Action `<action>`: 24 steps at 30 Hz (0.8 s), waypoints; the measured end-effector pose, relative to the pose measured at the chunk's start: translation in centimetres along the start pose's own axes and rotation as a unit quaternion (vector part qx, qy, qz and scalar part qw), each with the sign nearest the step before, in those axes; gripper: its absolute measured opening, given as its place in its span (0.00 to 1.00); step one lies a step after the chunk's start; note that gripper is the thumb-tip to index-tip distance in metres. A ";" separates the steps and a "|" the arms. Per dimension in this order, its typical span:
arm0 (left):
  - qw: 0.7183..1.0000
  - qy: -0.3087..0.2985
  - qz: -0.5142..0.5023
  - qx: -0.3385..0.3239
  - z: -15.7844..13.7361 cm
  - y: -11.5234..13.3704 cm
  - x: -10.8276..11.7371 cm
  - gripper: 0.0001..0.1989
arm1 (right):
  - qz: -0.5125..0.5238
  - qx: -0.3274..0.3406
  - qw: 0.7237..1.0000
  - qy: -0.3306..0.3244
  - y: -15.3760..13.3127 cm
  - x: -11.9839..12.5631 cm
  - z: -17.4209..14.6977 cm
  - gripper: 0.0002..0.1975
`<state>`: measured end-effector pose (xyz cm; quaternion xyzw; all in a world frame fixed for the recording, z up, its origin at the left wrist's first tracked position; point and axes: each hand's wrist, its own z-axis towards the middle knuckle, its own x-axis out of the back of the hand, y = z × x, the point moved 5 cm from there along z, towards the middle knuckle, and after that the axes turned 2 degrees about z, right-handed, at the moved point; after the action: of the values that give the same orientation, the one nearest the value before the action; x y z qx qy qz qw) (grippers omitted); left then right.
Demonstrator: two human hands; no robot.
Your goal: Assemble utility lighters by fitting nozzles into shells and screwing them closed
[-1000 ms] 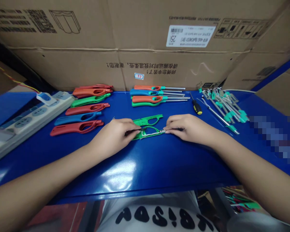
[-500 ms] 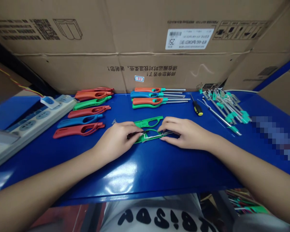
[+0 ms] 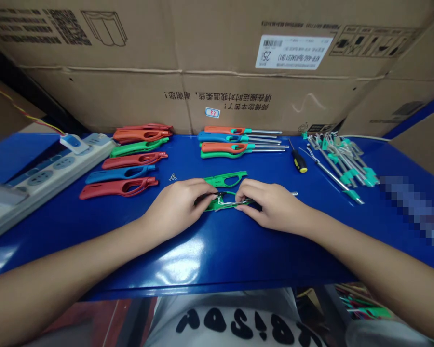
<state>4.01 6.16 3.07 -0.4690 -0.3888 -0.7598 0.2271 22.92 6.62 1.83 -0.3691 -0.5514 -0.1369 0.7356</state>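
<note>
A green lighter shell half point(image 3: 214, 206) lies under my fingers on the blue table, with a white wire point(image 3: 231, 202) and a small black part across it. My left hand point(image 3: 183, 200) is closed in a pinch at the shell's left end; its fingertips partly hide what they grip. The thumb and fingers of my right hand point(image 3: 271, 202) close around a thin metal lighter tube point(image 3: 294, 193), whose tip sticks out to the right beyond the knuckles. Just behind, a second green shell half point(image 3: 226, 180) rests flat.
Red, blue and green lighter handles point(image 3: 119, 188) lie at left, beside a power strip point(image 3: 43, 176). Small screws point(image 3: 172, 177) lie near my left hand. Lighters with tubes point(image 3: 235, 147), a screwdriver point(image 3: 298, 161) and a pile of metal tubes point(image 3: 342, 156) line the back, before a cardboard wall point(image 3: 130, 96).
My right fingers have drawn in toward the left hand, and the metal tube's tip now shows beyond them. The small screws are more exposed. The camera view has shifted slightly.
</note>
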 end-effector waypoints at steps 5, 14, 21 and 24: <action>1.000 -0.003 -0.001 -0.004 0.0 0.0 0.0 0.10 | 0.016 -0.008 1.000 0.008 0.2 0.1 0.0 0.04; 1.000 -0.011 -0.006 -0.006 0.0 0.1 0.1 0.10 | -0.056 0.021 0.998 -0.009 -0.2 -0.1 0.2 0.10; 1.000 -0.009 -0.018 -0.002 0.1 0.1 0.2 0.09 | -0.078 0.059 0.995 -0.010 -0.2 0.2 0.0 0.11; 1.000 -0.009 -0.021 -0.001 0.1 0.0 0.2 0.09 | -0.050 0.053 0.997 -0.014 -0.1 0.2 -0.1 0.07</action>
<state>3.96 6.21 3.25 -0.4677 -0.4004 -0.7604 0.2068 22.99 6.57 2.03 -0.3032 -0.5862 -0.1385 0.7384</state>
